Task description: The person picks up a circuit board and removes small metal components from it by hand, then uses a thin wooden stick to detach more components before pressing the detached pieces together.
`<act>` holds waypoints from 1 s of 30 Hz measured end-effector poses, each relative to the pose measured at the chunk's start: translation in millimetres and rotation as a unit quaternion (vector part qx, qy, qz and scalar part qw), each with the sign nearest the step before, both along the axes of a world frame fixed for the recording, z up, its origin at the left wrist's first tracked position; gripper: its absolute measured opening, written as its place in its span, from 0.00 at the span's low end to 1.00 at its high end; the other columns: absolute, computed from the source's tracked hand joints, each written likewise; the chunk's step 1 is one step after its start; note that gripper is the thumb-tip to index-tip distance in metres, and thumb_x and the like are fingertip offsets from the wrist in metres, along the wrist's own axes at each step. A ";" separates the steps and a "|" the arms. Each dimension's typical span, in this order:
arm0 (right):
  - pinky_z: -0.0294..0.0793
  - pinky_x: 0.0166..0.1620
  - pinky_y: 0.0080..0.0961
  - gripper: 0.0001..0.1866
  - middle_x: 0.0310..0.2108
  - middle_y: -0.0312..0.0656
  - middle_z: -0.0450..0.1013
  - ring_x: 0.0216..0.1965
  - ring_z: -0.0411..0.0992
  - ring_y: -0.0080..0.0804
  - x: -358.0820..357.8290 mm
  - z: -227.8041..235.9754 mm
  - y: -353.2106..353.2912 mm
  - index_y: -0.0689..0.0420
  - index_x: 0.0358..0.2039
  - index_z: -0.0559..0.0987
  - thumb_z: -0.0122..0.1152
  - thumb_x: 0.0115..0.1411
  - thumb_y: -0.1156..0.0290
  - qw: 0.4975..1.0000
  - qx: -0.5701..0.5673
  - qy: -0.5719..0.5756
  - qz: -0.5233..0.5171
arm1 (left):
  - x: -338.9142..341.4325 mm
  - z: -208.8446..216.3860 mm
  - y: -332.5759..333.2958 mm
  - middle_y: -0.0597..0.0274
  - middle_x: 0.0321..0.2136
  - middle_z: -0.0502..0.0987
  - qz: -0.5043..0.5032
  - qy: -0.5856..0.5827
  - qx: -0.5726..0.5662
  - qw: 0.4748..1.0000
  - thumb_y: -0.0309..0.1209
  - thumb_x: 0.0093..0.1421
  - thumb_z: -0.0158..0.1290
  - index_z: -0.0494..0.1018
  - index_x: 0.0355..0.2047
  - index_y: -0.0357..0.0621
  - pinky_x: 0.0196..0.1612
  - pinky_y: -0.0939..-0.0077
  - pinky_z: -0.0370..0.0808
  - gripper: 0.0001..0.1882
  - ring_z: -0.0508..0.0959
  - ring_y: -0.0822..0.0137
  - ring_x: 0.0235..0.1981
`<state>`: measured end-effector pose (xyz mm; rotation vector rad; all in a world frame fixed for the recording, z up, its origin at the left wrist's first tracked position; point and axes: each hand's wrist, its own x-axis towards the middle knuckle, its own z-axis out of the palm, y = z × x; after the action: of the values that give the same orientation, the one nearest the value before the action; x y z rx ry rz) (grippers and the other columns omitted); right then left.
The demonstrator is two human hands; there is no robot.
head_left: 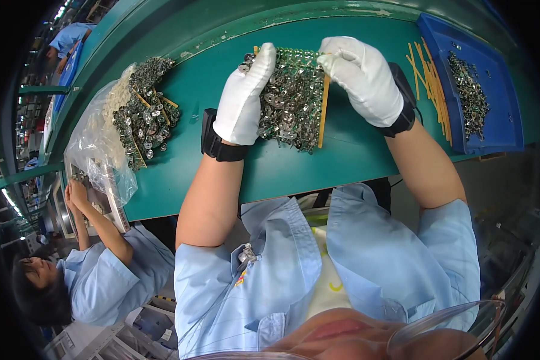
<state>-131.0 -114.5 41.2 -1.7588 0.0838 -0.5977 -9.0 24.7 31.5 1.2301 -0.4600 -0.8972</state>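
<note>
A dense bundle of small round metal pieces [291, 111] with green parts among them lies over the green bench, flanked by thin yellow sticks [324, 114]. My left hand [243, 99], in a white glove, grips the bundle's left edge; the thumb lies along the front and the other fingers are mostly hidden. At the far right corner, my gloved right hand [363, 81] is closed in a pinch near the top of a stick and the green row. What exactly sits between those fingertips is too small to tell.
A heap of similar metal bundles [147, 114] lies at left beside a clear plastic bag [102, 141]. Several loose yellow sticks [432, 84] rest against a blue tray [504, 108] holding small metal parts [469, 96]. A co-worker [108, 270] works at the left.
</note>
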 end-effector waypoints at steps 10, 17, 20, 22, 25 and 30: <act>0.55 0.31 0.14 0.10 0.22 0.29 0.59 0.25 0.56 0.15 3.8 6.6 8.1 0.57 0.23 0.69 0.51 0.59 0.68 0.980 0.187 0.031 0.062 | 3.2 -8.8 -3.2 0.74 0.30 0.68 -0.018 0.041 -0.014 0.999 0.50 0.60 0.48 0.71 0.33 0.43 0.41 0.86 0.61 0.20 0.62 0.81 0.32; 0.55 0.30 0.16 0.12 0.21 0.29 0.57 0.25 0.55 0.17 9.7 5.7 -0.7 0.57 0.21 0.66 0.49 0.60 0.67 0.984 -0.126 0.120 0.030 | 6.7 -12.6 -12.0 0.77 0.19 0.59 0.165 -0.096 -0.002 0.982 0.55 0.58 0.47 0.72 0.26 0.44 0.26 0.84 0.56 0.25 0.56 0.81 0.22; 0.57 0.29 0.16 0.12 0.20 0.29 0.56 0.24 0.55 0.17 7.7 -1.9 3.5 0.58 0.22 0.66 0.49 0.60 0.67 0.996 0.022 0.065 0.058 | 3.3 -8.1 -6.6 0.77 0.17 0.58 0.125 -0.036 0.035 0.991 0.55 0.59 0.46 0.72 0.24 0.44 0.25 0.85 0.55 0.25 0.55 0.81 0.21; 0.57 0.29 0.17 0.12 0.20 0.29 0.57 0.24 0.55 0.18 7.4 -2.0 3.8 0.59 0.22 0.66 0.49 0.60 0.67 0.997 -0.008 0.066 0.036 | 2.6 -7.6 -6.6 0.77 0.17 0.58 0.103 -0.006 0.053 0.993 0.54 0.59 0.46 0.72 0.23 0.44 0.24 0.85 0.54 0.25 0.55 0.81 0.20; 0.58 0.28 0.17 0.12 0.20 0.29 0.57 0.24 0.56 0.18 6.7 -0.9 7.9 0.59 0.22 0.66 0.49 0.60 0.68 0.995 -0.070 0.071 -0.005 | 2.8 -11.7 -4.5 0.75 0.18 0.62 0.130 -0.096 0.007 0.987 0.54 0.60 0.44 0.73 0.25 0.43 0.23 0.87 0.56 0.25 0.56 0.81 0.20; 0.58 0.29 0.18 0.10 0.21 0.29 0.57 0.25 0.56 0.18 3.1 -2.9 14.1 0.59 0.24 0.68 0.49 0.60 0.68 0.998 0.045 0.042 0.033 | -5.7 -2.4 -3.3 0.72 0.20 0.68 0.087 -0.038 -0.010 0.995 0.53 0.61 0.43 0.74 0.29 0.42 0.24 0.88 0.61 0.25 0.63 0.81 0.21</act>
<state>-127.9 -100.4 38.3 -1.6925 0.1091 -0.4663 -14.7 21.4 29.1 1.2677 -0.4150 -0.6984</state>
